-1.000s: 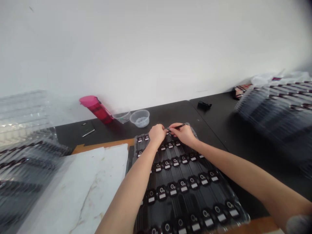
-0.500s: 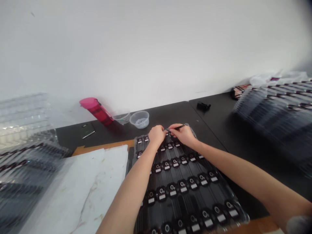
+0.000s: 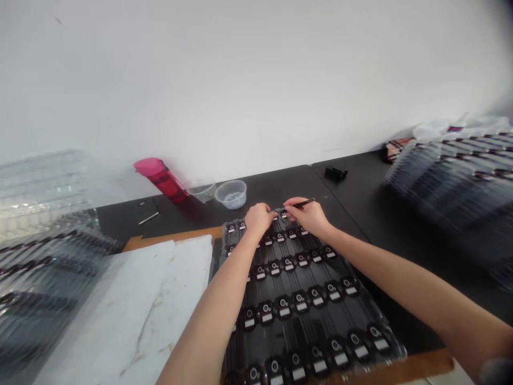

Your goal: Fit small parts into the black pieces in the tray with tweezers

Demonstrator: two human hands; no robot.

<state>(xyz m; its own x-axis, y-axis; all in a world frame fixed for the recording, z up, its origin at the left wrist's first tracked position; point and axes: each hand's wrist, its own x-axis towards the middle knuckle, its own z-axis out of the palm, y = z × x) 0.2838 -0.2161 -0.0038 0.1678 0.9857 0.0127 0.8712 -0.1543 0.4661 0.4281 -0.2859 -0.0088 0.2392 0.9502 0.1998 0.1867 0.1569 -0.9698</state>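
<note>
Rows of small black parts, each with a ring and a white rectangle, lie in a clear plastic tray in front of me. At its far row, my left hand is closed, fingertips pressed together beside one part; what they pinch, if anything, is too small to make out. Just right of it, my right hand grips a thin dark pen-like tool, possibly tweezers. Its fingertips are above the far row, a little apart from the left hand.
Beyond the tray stands a clear round tub of small pale pieces, with a pink bottle to its left. Stacked clear trays rise left and right. A stained white board lies left; a black clip-like object sits behind.
My right hand has shifted slightly right with the tool, away from my left hand, uncovering a part in the far row. The left hand stays nearly in place.
</note>
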